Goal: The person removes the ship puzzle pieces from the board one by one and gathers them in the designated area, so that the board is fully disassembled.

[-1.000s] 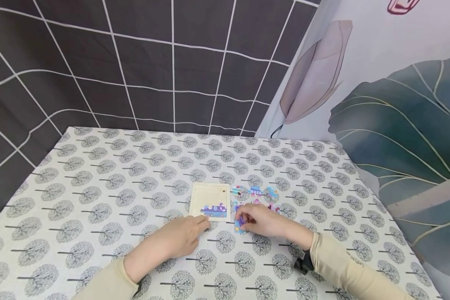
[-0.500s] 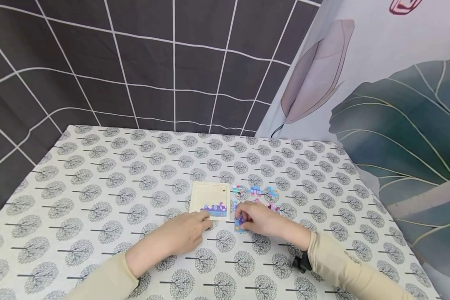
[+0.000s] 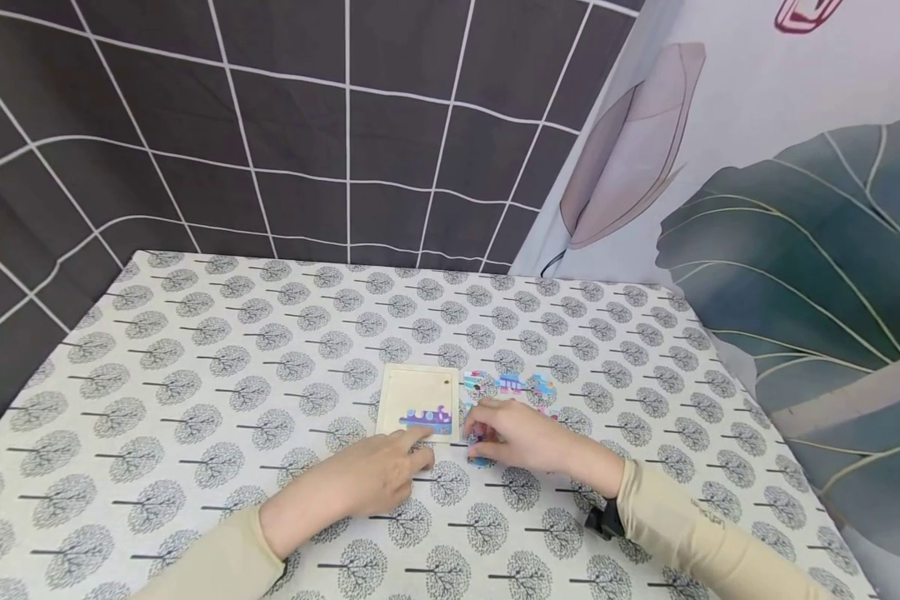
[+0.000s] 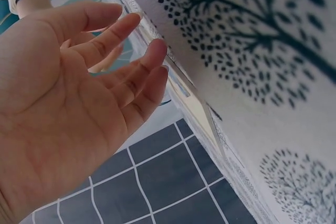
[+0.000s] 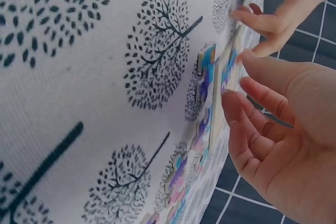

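Observation:
A square wooden puzzle tray (image 3: 412,385) lies on the table, with joined purple-and-blue jigsaw pieces (image 3: 426,420) along its lower right. My left hand (image 3: 378,477) reaches to the tray's near edge, index finger extended over the joined pieces; whether it touches them I cannot tell. Its fingers look loosely bent and hold nothing in the left wrist view. Just right of the tray, my right hand (image 3: 521,437) hovers over loose jigsaw pieces (image 5: 205,82). A gap shows between its thumb and fingers in the right wrist view, with nothing in it. This hand hides part of the pieces.
More loose pieces, among them a blue-and-purple piece (image 3: 510,382) and a light-blue piece (image 3: 543,384), lie beyond my right hand. A tree-print cloth (image 3: 270,400) covers the table. A dark gridded curtain (image 3: 285,125) hangs behind it.
My left hand has shifted slightly right, its index finger now farther over the tray. My right hand's thumb and fingers have spread a little above the loose pieces.

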### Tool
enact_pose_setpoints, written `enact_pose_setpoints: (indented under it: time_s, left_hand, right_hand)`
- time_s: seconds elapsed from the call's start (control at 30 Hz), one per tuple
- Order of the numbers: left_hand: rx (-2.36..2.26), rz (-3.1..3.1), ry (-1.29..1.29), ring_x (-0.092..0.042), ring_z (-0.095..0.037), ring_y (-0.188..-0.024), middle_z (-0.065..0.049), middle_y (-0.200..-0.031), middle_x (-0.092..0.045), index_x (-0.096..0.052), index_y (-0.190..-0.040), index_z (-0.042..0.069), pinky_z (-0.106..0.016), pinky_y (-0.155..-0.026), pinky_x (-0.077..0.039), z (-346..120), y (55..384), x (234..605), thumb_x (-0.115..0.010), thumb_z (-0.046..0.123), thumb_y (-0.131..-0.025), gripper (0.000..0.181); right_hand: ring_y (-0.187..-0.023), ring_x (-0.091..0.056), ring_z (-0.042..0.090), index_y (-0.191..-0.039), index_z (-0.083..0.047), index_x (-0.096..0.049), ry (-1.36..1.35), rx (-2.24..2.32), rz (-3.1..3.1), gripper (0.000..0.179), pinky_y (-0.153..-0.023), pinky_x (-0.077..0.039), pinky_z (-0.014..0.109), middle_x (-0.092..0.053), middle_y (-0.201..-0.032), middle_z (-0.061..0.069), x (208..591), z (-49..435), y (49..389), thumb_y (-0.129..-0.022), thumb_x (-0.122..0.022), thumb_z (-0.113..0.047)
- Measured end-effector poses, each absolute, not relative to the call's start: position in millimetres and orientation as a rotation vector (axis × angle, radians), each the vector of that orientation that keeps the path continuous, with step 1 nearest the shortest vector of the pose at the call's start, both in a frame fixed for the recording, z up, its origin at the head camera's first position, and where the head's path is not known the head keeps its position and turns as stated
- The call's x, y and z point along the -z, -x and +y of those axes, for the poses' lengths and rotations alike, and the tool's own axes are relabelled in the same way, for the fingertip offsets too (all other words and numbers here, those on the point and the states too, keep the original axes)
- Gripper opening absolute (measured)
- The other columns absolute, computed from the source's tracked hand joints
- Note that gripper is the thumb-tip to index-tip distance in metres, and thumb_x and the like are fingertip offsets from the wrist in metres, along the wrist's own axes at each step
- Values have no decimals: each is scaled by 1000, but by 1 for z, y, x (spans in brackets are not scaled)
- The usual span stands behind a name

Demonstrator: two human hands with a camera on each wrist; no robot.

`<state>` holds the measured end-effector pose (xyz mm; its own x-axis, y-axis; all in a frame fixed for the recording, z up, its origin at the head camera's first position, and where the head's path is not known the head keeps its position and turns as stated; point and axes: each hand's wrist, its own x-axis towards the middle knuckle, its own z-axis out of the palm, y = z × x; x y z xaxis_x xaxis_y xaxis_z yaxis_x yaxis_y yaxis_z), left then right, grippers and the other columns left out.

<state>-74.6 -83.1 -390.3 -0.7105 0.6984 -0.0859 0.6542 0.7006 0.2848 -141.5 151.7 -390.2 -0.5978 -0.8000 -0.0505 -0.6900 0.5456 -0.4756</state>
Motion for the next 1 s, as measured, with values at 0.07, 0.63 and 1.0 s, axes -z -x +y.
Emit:
enact_pose_setpoints:
  time_s: [0.07, 0.63, 1.0]
  left_hand:
    - [-336, 2713, -1099, -51, -26, -121, -11, -143, -41, -57, -116, 11, -39, -100, -46, -83, 74, 389, -55, 10, -87, 29]
    - [-216, 2714, -1129, -51, -22, -118, -5, -140, -47, -54, -114, 10, -34, -96, -48, -77, 75, 389, -55, 11, -87, 27]
    - [-167, 2712, -1123, -46, -22, -125, -6, -142, -45, -52, -122, 9, -34, -101, -44, -75, 74, 385, -53, 11, -87, 35]
  right_hand:
    - [-72, -53, 0, -101, -11, -66, 1276, 614, 2511, 21, -67, -50, 15, -62, -83, -7, 390, 151, 143, -83, -70, -21]
    - [-72, -57, 0, -100, -6, -67, 1330, 720, 2437, 17, -68, -51, 15, -66, -84, -4, 394, 122, 166, -84, -68, -15]
    - [-78, -59, 7, -103, -8, -68, 1322, 627, 2425, 23, -72, -50, 15, -66, -89, -1, 392, 96, 173, -81, -72, -15]
